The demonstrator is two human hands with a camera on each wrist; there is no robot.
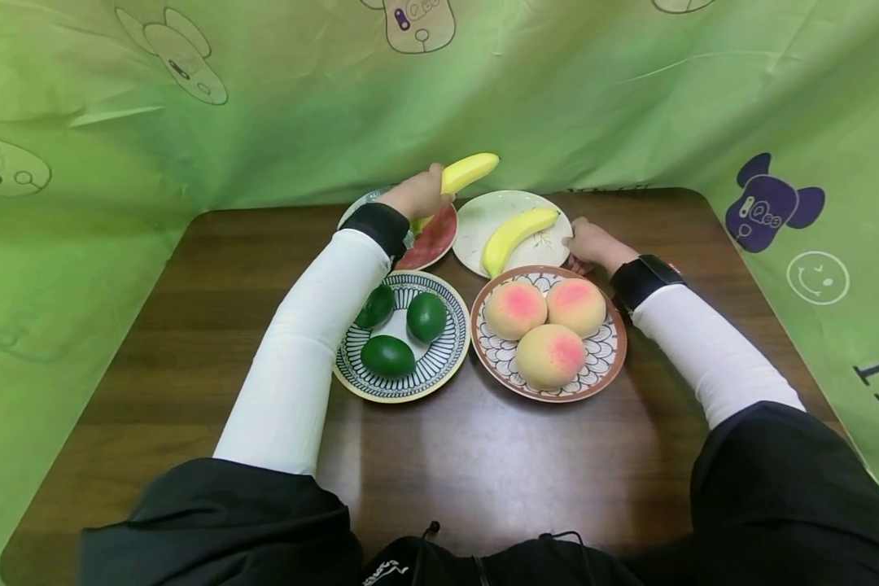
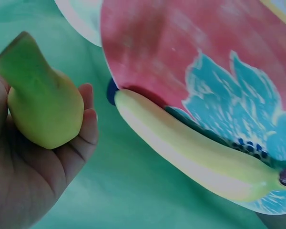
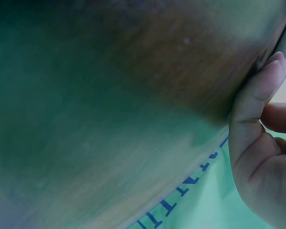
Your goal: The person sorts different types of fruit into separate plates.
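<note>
The left hand (image 1: 417,195) grips a banana (image 1: 469,171) above the red plate (image 1: 439,240). The right hand (image 1: 593,244), fingers curled, pinches the white plate (image 1: 483,216) bearing another banana (image 1: 516,236). Nearer on the bench (image 1: 483,456): limes (image 1: 388,356), peaches (image 1: 549,356). The green cloth (image 1: 264,98) reads "Qee".

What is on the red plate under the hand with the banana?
One banana lies on the red plate. In the head view the left hand, gripping another banana, hides it and much of the plate.
</note>
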